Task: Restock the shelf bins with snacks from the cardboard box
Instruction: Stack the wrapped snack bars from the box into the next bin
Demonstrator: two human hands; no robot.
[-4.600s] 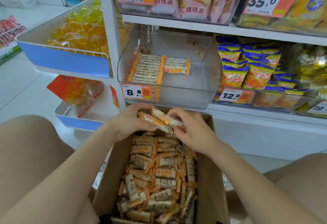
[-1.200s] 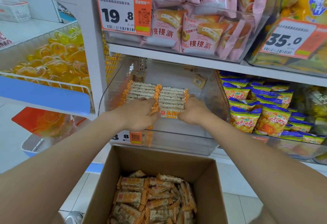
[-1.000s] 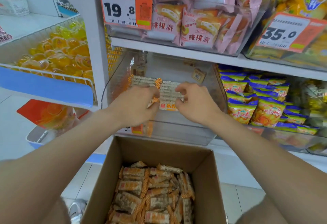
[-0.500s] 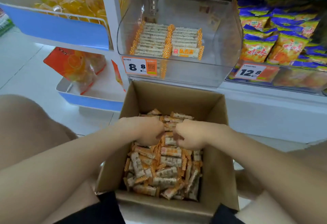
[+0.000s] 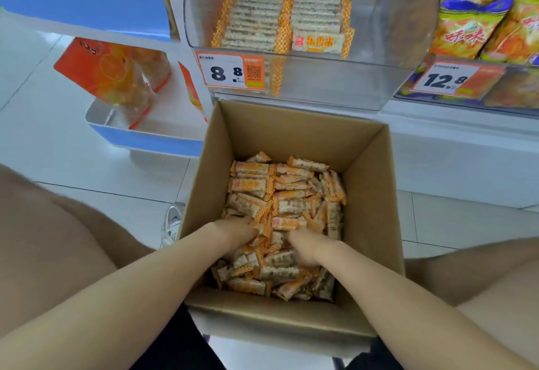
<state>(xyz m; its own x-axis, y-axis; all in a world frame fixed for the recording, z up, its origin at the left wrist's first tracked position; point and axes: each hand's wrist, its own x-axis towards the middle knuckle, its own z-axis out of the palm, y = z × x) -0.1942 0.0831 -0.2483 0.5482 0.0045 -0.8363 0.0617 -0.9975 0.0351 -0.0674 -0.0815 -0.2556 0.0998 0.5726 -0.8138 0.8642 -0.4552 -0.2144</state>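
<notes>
Both buried knuckle-deep in snacks point(image 5: 280, 191): left hand point(image 5: 233, 232), right hand point(image 5: 306, 248).

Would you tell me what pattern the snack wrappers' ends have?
Orange-and-white checks on the wrapper ends, clearest in the head view.

One wide-angle camera, worn on the person's head, looks steeply down and a little forward. It sits close above an open cardboard box point(image 5: 291, 133), which fills the centre of the view. The left hand point(image 5: 233, 232) and right hand point(image 5: 306, 245) enter from the bottom edge, very near the lens. Just beyond the box, the clear shelf bin point(image 5: 335, 83) meets the top edge and is cut off there. White floor point(image 5: 43, 142) spreads to the left, and straight lines bow toward the edges.
</notes>
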